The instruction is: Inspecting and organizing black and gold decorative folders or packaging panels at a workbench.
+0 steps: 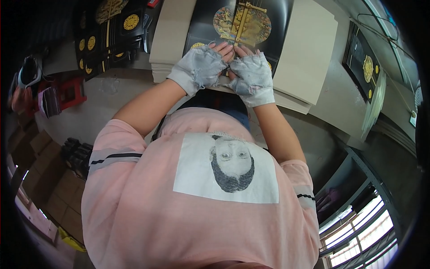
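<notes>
Both of my hands wear worn grey fingerless gloves and lie close together on a black panel point(280, 27) with a round, coloured and gold ornament. My left hand point(201, 65) rests at the panel's near left part, with its fingers stretched forward. Beside it, my right hand point(253, 74) rests near the panel's near edge, its fingers also stretched out. A gold bar-like strip point(242, 20) runs down the middle of the ornament toward my fingertips. My palms hide the panel's near edge, and I cannot make out anything held in them.
Under the panel lies a stack of pale boards point(309, 58). More black panels with gold medallions point(131, 22) are piled at the left. Another black panel point(363, 67) tops a pile at the right. A red stool point(78, 92) stands at the left, cartons point(58, 193) below it.
</notes>
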A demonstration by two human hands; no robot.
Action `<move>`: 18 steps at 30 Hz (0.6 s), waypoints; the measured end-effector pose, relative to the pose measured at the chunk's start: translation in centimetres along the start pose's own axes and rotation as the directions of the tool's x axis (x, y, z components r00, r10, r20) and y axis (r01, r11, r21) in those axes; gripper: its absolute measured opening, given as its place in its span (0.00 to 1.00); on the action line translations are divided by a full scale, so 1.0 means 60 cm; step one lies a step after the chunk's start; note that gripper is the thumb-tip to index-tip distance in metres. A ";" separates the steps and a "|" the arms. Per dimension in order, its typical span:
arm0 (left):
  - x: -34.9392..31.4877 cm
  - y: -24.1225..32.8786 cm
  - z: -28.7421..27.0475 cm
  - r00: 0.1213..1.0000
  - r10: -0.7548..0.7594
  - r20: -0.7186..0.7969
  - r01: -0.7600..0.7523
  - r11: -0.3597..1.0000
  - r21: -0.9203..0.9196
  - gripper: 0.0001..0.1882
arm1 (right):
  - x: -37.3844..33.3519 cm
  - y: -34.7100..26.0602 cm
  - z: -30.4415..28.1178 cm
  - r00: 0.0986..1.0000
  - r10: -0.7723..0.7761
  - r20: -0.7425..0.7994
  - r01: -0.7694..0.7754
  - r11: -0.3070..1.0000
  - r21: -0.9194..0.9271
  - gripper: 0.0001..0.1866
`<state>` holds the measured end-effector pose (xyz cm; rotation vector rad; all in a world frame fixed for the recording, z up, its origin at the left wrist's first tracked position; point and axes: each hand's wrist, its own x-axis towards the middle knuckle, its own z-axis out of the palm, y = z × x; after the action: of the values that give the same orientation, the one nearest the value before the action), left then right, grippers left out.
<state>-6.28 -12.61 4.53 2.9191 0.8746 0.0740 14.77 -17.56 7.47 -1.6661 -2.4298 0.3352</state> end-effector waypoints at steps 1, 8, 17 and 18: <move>0.000 -0.001 0.001 1.000 0.000 0.005 0.000 1.000 0.005 0.33 | 0.000 0.000 -0.001 0.999 0.000 0.036 0.000 1.000 -0.018 0.15; 0.002 0.000 -0.008 0.999 -0.002 0.041 0.001 1.000 0.023 0.31 | 0.001 -0.001 -0.003 1.000 -0.012 0.002 0.012 1.000 0.002 0.12; 0.003 0.002 -0.013 0.998 -0.018 0.057 0.018 1.000 -0.006 0.29 | -0.029 0.035 0.018 0.989 -0.126 0.081 0.124 0.992 0.030 0.26; 0.003 0.003 -0.014 0.998 -0.021 0.064 0.021 1.000 -0.007 0.29 | -0.034 0.041 0.022 0.985 -0.147 0.086 0.146 0.989 0.018 0.27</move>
<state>-6.06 -12.60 5.37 2.8871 0.8929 -0.0177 17.35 -18.73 5.45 -1.4866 -2.5903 0.4068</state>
